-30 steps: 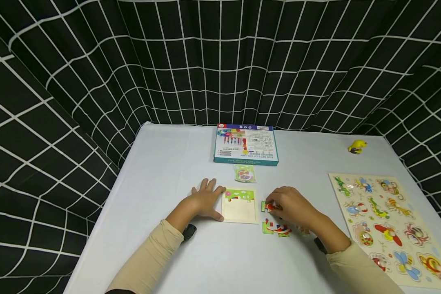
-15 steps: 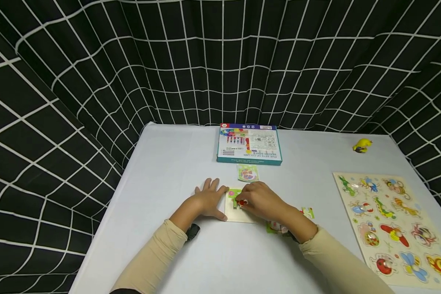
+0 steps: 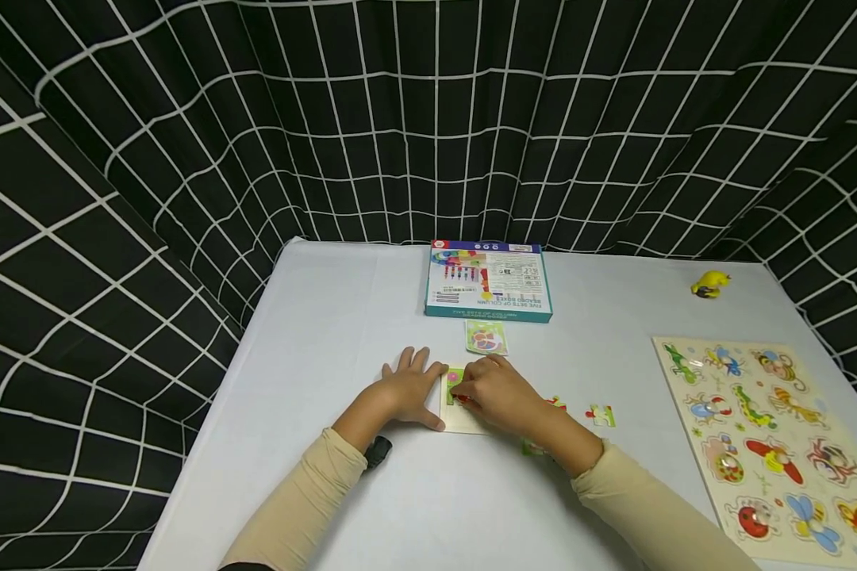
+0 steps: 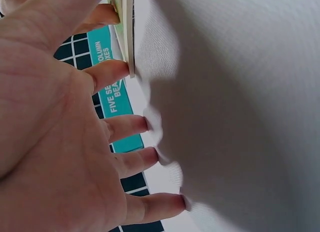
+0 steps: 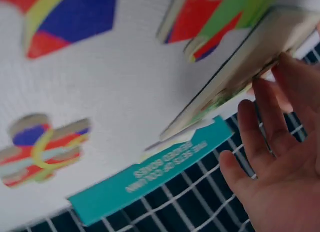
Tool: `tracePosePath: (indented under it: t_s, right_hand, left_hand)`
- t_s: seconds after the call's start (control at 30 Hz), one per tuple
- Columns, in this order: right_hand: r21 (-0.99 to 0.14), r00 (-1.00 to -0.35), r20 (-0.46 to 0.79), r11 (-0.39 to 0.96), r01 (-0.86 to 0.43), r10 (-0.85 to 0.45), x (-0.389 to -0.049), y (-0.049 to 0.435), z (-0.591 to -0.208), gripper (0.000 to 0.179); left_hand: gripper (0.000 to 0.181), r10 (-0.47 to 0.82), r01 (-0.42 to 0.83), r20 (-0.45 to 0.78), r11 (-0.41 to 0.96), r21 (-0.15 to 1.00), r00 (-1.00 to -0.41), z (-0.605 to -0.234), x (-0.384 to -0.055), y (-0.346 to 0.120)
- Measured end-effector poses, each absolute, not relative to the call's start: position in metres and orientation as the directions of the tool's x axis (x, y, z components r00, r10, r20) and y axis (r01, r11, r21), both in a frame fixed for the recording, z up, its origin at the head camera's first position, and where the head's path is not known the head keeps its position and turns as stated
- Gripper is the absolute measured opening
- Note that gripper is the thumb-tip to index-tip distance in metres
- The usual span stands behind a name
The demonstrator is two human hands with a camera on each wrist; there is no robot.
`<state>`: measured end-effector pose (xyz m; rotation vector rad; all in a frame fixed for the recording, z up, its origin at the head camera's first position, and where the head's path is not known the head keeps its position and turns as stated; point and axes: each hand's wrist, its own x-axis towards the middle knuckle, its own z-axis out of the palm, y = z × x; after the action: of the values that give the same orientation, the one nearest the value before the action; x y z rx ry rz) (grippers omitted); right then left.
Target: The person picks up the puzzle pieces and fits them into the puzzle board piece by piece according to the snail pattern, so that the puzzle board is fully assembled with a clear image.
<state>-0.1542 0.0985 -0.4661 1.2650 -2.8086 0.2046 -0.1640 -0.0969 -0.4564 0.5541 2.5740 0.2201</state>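
A small square wooden puzzle tray [image 3: 463, 422] lies on the white table, with a green printed strip along its far edge. My left hand [image 3: 402, 393] rests beside it, fingers spread, with thumb and index finger at its left edge; the left wrist view shows the fingertips [image 4: 165, 207] on the cloth. Over the tray, my right hand [image 3: 503, 392] pinches a green and red jigsaw piece [image 3: 452, 396], largely covered by the fingers. Loose jigsaw pieces lie to the right: one [image 3: 601, 415] in plain sight, others [image 3: 532, 447] partly behind my right forearm.
Beyond the tray lies a small picture card [image 3: 486, 339], touching a teal-edged box [image 3: 489, 285]. A large insect peg-puzzle board [image 3: 739, 476] takes up the right side. A yellow toy [image 3: 710, 283] stands at the far right. Black gridded curtain [image 3: 414, 159] encloses the table.
My right hand has carried the jigsaw piece leftward from the loose pieces to the tray, then shifted it slightly at the tray's upper left. My left hand stays at the tray's edge.
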Motion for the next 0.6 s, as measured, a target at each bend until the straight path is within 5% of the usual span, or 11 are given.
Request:
tracePosePath:
  t_s: [0.33,0.6]
  right_hand:
    - [-0.042,-0.656,0.094,0.656,-0.754,-0.749,-0.148,0.096,-0.465,0.014]
    - [-0.308,-0.684,-0.068,0.667,-0.678,-0.726,-0.148,0.121,-0.449,0.031]
  left_hand:
    - [0.096,0.427,0.341,-0.432,0.902,0.264,-0.794,-0.454,-0.164,-0.096]
    - [0.096,0.423,0.329,-0.430,0.903,0.277,-0.798,-0.456,-0.163,-0.094]
